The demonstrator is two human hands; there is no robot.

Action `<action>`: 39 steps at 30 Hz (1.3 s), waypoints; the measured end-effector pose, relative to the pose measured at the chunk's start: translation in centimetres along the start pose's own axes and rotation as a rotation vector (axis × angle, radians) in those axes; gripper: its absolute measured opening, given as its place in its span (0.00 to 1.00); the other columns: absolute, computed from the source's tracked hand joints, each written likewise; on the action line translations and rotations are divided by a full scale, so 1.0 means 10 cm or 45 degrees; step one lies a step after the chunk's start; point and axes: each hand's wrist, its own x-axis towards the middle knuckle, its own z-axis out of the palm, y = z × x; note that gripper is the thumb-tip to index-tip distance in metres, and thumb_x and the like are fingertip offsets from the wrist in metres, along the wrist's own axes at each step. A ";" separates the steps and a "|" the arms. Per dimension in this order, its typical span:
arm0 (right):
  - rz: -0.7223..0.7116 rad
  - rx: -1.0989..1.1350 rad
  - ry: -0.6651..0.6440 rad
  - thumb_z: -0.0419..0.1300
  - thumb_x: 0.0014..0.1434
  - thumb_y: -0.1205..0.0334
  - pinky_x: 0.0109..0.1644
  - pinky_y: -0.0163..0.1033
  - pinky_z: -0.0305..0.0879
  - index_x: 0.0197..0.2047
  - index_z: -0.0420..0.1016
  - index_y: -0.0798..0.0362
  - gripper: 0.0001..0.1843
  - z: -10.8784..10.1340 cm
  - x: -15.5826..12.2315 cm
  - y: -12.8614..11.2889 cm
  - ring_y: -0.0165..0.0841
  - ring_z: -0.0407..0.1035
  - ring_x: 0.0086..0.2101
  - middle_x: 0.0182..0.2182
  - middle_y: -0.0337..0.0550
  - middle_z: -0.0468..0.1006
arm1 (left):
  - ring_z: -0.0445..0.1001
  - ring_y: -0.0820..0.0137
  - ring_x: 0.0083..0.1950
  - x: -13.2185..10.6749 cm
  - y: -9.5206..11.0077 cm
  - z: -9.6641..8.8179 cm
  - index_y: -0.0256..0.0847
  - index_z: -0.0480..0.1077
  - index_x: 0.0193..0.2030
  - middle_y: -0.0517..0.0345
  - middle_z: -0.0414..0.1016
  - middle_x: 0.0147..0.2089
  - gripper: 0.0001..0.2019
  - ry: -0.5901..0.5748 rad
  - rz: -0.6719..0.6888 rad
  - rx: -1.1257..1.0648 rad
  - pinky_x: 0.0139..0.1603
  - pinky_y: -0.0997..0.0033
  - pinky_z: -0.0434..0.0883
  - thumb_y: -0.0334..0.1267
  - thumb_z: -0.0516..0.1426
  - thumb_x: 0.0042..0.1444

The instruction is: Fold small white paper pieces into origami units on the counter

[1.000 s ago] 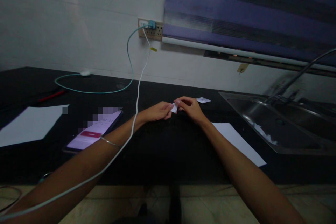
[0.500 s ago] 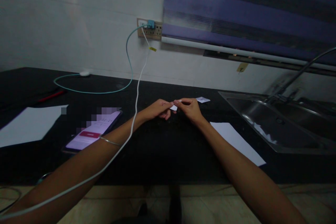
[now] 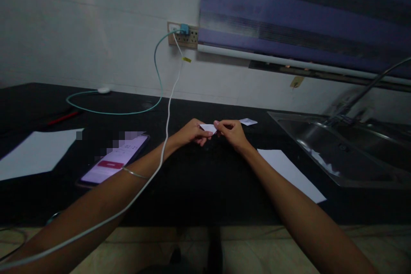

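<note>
A small folded piece of white paper (image 3: 208,128) is held up between my two hands, above the black countertop (image 3: 205,188). My left hand (image 3: 192,132) pinches its left side, thumb in front and fingers curled behind. On its right corner, the thumb and forefinger of my right hand (image 3: 231,132) are closed. Just behind my right hand lies another small folded paper (image 3: 248,122). A larger white sheet (image 3: 290,175) rests beside my right forearm.
To the left are a lit phone (image 3: 114,160), another white sheet (image 3: 38,152) and a red stick-like thing (image 3: 62,118). A white cable (image 3: 167,113) crosses over my left forearm from the wall socket (image 3: 183,36). A teal cable (image 3: 128,113) loops behind. The steel sink (image 3: 324,150) is at right.
The folded paper has turned and shows more of its face, now a pointed shape. My left thumb has dropped lower on it, and my right fingers have shifted to its corner.
</note>
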 end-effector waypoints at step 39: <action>0.447 0.687 -0.516 0.72 0.51 0.57 0.32 0.36 0.61 0.39 0.75 0.49 0.14 -0.02 -0.07 -0.15 0.29 0.66 0.29 0.30 0.36 0.74 | 0.60 0.74 0.21 -0.04 -0.10 0.07 0.35 0.72 0.36 0.59 0.64 0.19 0.35 -0.169 0.248 0.379 0.26 0.73 0.61 0.56 0.33 0.72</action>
